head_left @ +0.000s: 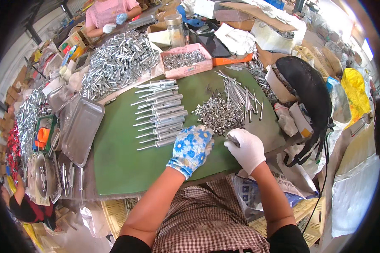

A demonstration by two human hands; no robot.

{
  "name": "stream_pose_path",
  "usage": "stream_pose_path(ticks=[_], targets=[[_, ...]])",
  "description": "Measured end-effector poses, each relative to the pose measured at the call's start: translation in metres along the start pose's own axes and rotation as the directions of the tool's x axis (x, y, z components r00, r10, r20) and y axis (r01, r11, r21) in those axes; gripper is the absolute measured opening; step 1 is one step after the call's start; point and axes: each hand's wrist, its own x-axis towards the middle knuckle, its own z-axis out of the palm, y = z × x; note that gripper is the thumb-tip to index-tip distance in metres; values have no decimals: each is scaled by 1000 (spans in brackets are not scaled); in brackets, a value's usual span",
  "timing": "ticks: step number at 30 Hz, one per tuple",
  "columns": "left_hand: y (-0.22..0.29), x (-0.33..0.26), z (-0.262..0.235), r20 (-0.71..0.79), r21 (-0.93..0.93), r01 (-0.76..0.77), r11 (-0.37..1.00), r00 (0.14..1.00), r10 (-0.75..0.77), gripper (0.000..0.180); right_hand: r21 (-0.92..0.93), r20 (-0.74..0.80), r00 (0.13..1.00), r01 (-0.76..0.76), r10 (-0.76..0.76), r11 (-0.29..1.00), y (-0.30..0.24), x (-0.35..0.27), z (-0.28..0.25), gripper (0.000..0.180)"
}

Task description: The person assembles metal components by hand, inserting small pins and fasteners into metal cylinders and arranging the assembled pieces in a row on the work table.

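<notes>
My left hand (193,146), in a blue flowered glove, rests on the green mat (122,156) with its fingers bent toward a heap of small metal sleeves (218,114). My right hand (245,148), in a white glove, is closed on a small metal piece (231,138) just below that heap. Left of my hands a row of assembled metal anchor bolts (160,114) lies side by side on the mat. Loose thin metal rods (240,97) lie behind the heap.
A pink box of small metal parts (185,61) and a big pile of bolts (116,63) sit at the back. A steel tray (82,130) lies on the left, a black bag (308,90) on the right. Another person in pink sits at the far side (109,14).
</notes>
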Motion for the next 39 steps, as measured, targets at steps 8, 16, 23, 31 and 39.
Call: stream_pose_path(ticks=[8,16,23,31,39], targets=[[-21,-61,-29,-359,161,156,974,929,-90,23,-44,-117,992,-62,56,997,5,5,1,10],[-42,-67,-31,-189,199,244,949,960,-207,31,108,-256,959,-95,120,990,9,-2,-3,12],[-57,-72,-31,-123,195,141,971,985,-118,28,214,-235,971,9,42,977,-17,-28,-20,11],[-45,-89,-45,-91,-2,154,988,984,-153,30,552,157,984,-159,86,818,-42,-56,7,27],[3,-64,-58,60,25,-79,997,995,77,33,756,237,943,-330,233,565,-52,-41,8,33]])
